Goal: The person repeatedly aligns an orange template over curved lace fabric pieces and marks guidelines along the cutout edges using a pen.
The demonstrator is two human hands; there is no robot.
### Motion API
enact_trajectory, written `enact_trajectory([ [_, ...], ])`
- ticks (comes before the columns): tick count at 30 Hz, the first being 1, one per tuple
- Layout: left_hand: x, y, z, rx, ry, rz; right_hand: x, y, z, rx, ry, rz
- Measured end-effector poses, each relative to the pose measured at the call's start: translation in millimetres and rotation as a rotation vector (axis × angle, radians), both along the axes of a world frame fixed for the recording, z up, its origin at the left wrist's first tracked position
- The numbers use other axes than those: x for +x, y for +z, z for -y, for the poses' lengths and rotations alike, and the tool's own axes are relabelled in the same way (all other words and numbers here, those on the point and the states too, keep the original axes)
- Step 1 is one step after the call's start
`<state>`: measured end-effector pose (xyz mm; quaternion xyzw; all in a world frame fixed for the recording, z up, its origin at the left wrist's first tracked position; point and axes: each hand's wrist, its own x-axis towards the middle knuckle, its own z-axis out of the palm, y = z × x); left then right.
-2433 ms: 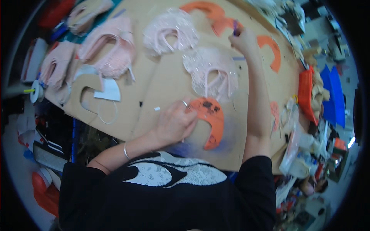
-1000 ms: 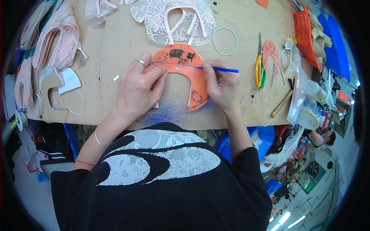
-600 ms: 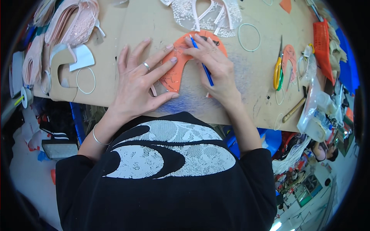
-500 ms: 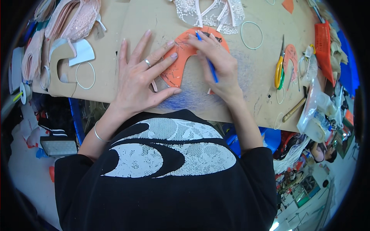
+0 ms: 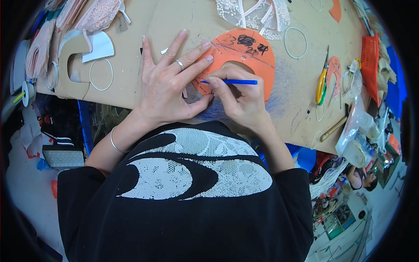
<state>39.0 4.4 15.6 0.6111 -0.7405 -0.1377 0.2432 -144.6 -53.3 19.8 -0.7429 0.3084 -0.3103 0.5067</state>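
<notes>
An orange horseshoe-shaped template (image 5: 251,54) with black markings lies on the brown paper-covered table. Spread flat, my left hand (image 5: 168,85) presses on its left arm with the fingertips, thumb stretched toward its lower end. A blue pen (image 5: 239,81) is pinched in my right hand (image 5: 242,98), its tip pointing left at the template's left arm, near the inner edge. The template's lower right part is partly hidden by my right hand. A narrow pale strip of material shows between my left thumb and forefinger; its full shape is hidden.
Pink lace pieces (image 5: 262,17) lie beyond the template, with more stacked pieces (image 5: 102,15) at the far left. Pale elastic rings (image 5: 296,43) are scattered about. Yellow-handled scissors (image 5: 321,85), a red basket (image 5: 370,65) and a wooden-handled tool (image 5: 334,129) lie on the right.
My right hand has come down from the template's top to its left arm, turning the pen nearly level. The template has turned and shifted slightly right, and my left hand has shifted right too.
</notes>
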Motion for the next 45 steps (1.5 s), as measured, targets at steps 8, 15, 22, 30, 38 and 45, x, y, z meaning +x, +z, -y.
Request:
enact_trajectory([
  [8, 1.4, -3.6, 0.6, -0.014, -0.021, -0.001, -0.1, 5.2, -11.5, -0.255, -0.011, -0.044],
  [15, 2.9, -0.5, 0.0, 0.01, -0.03, 0.084, -68.4, 26.2, -19.3, 0.35, -0.618, 0.09],
  [22, -35.9, 10.8, 35.0, -0.009, -0.245, 0.064, -70.3, 7.6, -23.8, 0.244, -0.543, 0.018],
  [30, -57.5, -3.3, 50.1, -0.003, -0.412, -0.04, -72.3, -7.6, -15.2, -0.156, -0.456, 0.014],
  [38, -55.6, -3.7, 52.9, 0.001, -0.417, -0.061, -85.0, 2.4, -25.6, -0.191, -0.438, -0.153],
  [45, -56.6, -3.1, 52.3, -0.023, -0.423, -0.07, -75.7, -4.3, -28.3, -0.248, -0.479, -0.098],
])
